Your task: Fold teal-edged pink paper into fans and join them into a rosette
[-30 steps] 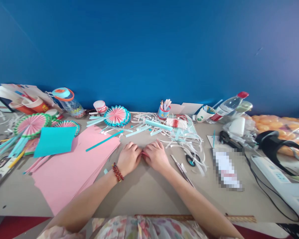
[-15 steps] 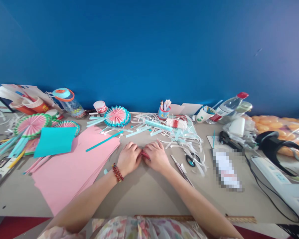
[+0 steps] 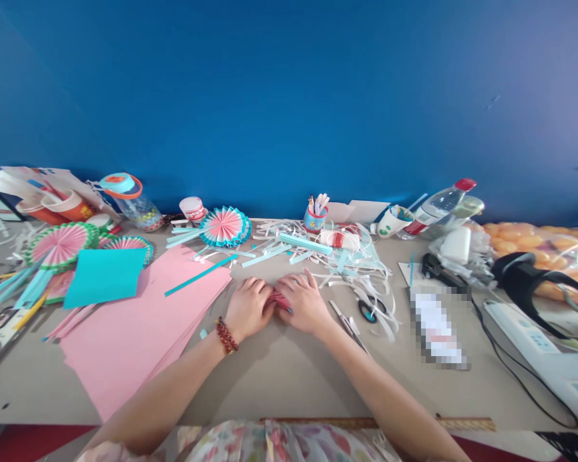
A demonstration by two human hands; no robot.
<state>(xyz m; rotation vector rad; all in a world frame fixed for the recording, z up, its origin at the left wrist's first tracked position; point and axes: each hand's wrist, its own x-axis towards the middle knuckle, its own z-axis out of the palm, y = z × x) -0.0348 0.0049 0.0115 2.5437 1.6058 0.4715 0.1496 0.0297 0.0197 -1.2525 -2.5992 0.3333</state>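
Note:
Side by side at the middle of the table, my left hand and my right hand are closed over a folded pink paper. Only a narrow pink, creased piece of it shows between the fingers; the rest is hidden under both hands. Large pink paper sheets lie left of my left hand, with a teal strip across them. Scissors rest to the right of my right hand. Behind the hands stands a pink and blue pleated paper rosette.
White and pale blue paper scraps spread behind the hands, near a pencil cup. A teal sheet and more rosettes are at left. At right are a plastic bottle, a black cable and a power strip.
The fingers have shifted slightly around the pink paper, and a little more of its creased edge shows. Both hands stay in the same place.

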